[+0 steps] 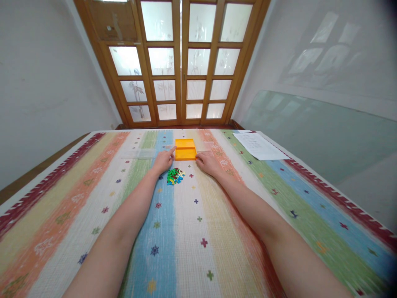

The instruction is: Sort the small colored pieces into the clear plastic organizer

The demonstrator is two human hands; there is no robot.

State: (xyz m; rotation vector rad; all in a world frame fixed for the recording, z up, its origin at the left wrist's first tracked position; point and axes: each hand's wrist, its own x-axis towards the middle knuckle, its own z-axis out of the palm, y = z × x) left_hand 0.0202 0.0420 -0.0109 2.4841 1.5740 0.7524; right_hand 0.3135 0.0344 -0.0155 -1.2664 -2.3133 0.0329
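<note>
A yellow plastic box (185, 155) with two shallow compartments, one behind the other, lies on the striped tablecloth in front of me. At its left edge is my left hand (164, 161), index finger stretched along the side and the other fingers curled. My right hand (209, 162) grips the near right corner with bent fingers. Between my forearms, just nearer than the box, sits a small pile of tiny building bricks (175, 176) in green, blue, yellow, white and brown. The undersides of both hands are hidden.
A clear plastic strip or tray (139, 154) lies left of the box, and another clear piece (205, 145) lies to its right, partly behind my hand. White printed sheets (259, 145) rest at the table's far right. Beyond the table stand wood-framed glass doors (182, 74).
</note>
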